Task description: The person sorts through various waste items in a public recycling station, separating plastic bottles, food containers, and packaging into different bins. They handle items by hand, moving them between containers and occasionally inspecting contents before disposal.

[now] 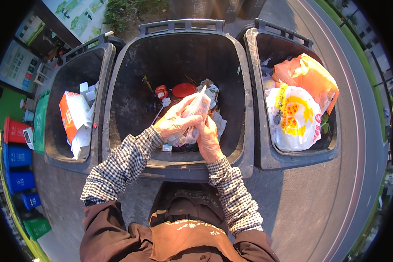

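Note:
A clear plastic bag point(196, 108) with something pinkish-brown inside is held over the middle wheeled bin point(183, 49). My left hand point(175, 119) grips the bag from its left side, fingers along its upper part. Lower down, my right hand point(209, 139) pinches it near the left thumb. Below, partly hidden by my hands, lie a red disc-shaped item point(184, 89), a small red container point(161, 92), crumpled whitish waste point(213, 95) and a small white-and-teal packet point(167, 147).
The left bin point(80, 62) holds an orange-and-white carton point(72, 113) and white pieces. The right bin point(301, 160) is heaped with an orange plastic bag point(309, 77) and a printed white bag point(294, 122). Coloured bins point(19, 155) line the left; a road point(366, 140) runs at right.

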A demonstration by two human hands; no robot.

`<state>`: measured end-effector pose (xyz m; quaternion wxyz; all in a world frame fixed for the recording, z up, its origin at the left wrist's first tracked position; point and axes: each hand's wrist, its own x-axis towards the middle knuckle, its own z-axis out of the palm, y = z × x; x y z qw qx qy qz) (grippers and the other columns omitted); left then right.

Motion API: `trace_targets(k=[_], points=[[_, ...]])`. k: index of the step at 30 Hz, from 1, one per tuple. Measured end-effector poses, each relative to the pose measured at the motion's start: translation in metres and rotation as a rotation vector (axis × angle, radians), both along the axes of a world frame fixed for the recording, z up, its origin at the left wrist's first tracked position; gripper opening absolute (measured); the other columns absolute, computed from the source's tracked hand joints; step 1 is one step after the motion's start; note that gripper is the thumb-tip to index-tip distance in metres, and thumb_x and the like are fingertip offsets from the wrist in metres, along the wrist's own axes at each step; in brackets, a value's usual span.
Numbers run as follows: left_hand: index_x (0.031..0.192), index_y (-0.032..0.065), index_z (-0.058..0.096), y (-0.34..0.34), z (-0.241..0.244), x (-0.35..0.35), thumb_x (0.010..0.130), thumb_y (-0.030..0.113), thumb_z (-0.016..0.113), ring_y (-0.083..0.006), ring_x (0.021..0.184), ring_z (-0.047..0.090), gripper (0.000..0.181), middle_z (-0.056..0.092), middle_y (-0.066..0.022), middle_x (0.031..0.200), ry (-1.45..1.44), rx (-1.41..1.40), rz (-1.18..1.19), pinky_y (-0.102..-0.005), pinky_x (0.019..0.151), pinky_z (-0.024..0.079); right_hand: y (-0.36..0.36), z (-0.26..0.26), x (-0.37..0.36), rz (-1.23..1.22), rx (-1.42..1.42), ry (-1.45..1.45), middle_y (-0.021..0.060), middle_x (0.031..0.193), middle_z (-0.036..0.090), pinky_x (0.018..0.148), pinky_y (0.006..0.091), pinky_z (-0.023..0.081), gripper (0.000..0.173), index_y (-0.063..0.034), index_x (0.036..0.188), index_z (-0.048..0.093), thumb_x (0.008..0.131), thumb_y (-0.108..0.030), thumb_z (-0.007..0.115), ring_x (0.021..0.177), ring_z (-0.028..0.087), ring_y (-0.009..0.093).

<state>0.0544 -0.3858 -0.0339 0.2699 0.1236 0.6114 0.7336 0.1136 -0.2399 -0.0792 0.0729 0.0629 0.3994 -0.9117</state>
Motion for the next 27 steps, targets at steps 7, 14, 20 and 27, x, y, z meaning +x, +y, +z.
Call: trace_targets(k=[7,14,20,27], points=[[0.159,0.0103,0.032,-0.021,0.0,-0.011,0.096,0.041,0.067,-0.024,0.123,0.061,0.079,0.047,-0.0155,0.151,-0.224,-0.004,0.018,-0.0369,0.091,0.059,0.008,0.002,0.006,0.203,-0.308,-0.107,0.0125,0.125,0.066,0.098,0.0417,0.055,0.057,-0.0014,0.139,0.049,0.098,-0.035,0.07,0.109,0.068,0.025],[0.159,0.0185,0.033,-0.062,0.014,-0.018,0.09,0.061,0.066,-0.0194,0.095,0.068,0.088,0.065,-0.0183,0.122,-0.355,0.114,0.022,-0.0309,0.078,0.058,0.013,-0.004,0.007,0.168,-0.575,-0.098,0.018,0.125,0.066,0.097,0.0507,0.056,0.061,-0.0024,0.142,0.049,0.098,-0.041,0.066,0.108,0.069,0.032],[0.155,0.0173,0.038,-0.116,-0.027,-0.011,0.09,0.056,0.072,-0.0224,0.118,0.058,0.083,0.059,-0.015,0.124,0.012,-0.439,0.162,-0.0405,0.098,0.052,0.007,0.008,0.007,0.236,-0.681,-0.118,0.0164,0.128,0.065,0.098,0.0516,0.054,0.063,-0.0031,0.142,0.051,0.098,-0.046,0.063,0.112,0.066,0.031],[0.148,0.0167,0.051,-0.105,0.022,0.022,0.088,0.003,0.071,-0.0193,0.106,0.063,0.064,0.061,-0.0098,0.133,0.492,-0.456,0.183,-0.0358,0.095,0.056,0.006,-0.003,0.015,0.324,-0.592,-0.245,0.0207,0.14,0.058,0.105,0.0517,0.049,0.078,-0.0041,0.149,0.045,0.095,-0.058,0.06,0.124,0.06,0.036]])
